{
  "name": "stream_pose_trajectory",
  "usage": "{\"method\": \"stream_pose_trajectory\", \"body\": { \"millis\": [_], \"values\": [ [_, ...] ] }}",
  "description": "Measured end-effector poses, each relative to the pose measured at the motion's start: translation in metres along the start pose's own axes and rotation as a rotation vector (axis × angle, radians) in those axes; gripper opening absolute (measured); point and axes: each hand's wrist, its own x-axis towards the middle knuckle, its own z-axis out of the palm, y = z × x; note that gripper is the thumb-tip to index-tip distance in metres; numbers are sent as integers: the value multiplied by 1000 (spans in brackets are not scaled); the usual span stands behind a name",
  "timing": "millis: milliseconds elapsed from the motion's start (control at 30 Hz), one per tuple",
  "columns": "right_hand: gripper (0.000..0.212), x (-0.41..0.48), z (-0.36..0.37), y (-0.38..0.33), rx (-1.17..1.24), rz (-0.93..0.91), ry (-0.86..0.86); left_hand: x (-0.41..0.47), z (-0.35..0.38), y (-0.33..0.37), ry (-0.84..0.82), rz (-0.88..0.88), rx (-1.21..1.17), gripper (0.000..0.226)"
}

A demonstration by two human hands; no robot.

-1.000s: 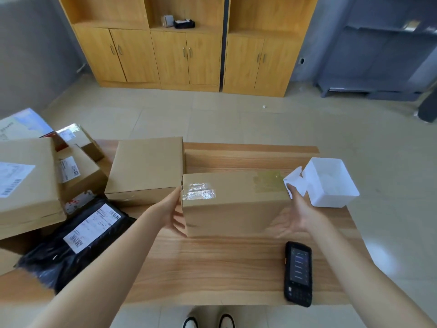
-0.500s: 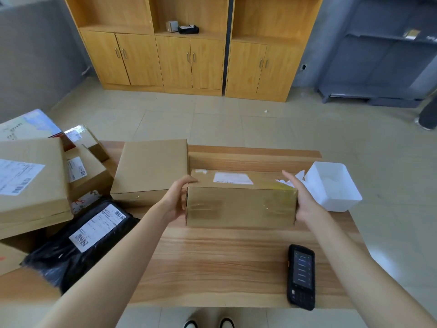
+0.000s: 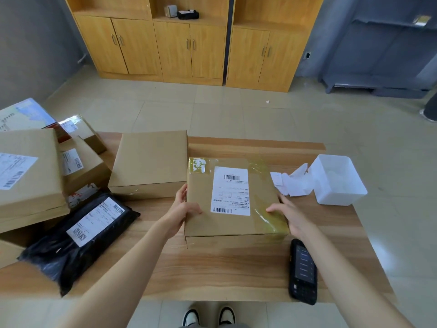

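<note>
A flat cardboard box [image 3: 227,223] lies on the wooden table [image 3: 212,268] with its white shipping label [image 3: 230,190] facing up and clear tape across its corners. My left hand [image 3: 183,208] grips the box's left edge, thumb on top. My right hand [image 3: 289,215] holds the right edge, with the thumb lying on the taped corner. A black handheld scanner [image 3: 303,272] lies on the table just right of the box's near corner, below my right wrist.
A plain cardboard box [image 3: 151,164] sits just left of the held one. Several labelled boxes [image 3: 26,176] and a black mailer bag [image 3: 80,235] crowd the table's left end. A white plastic bin [image 3: 337,179] and crumpled paper slips [image 3: 293,182] stand at the right. Wooden cabinets [image 3: 189,43] line the far wall.
The box was turned over from standing on its edge to lying flat, label side up. Both hands shifted from its ends to its near side edges.
</note>
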Motion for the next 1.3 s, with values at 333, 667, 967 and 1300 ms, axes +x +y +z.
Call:
{"method": "stream_pose_trajectory", "body": {
  "millis": [333,667,967,1300],
  "values": [
    [80,15,-5,57,-126,144,30,6,2,-40,-19,-134,108,115],
    [88,24,-2,50,-194,134,59,11,3,-39,95,-215,216,118],
    [75,27,13,41,-150,174,88,21,16,-24,148,-321,313,89],
    [72,-2,23,21,147,89,277,63,35,77,47,-125,600,82]
  ]
}}
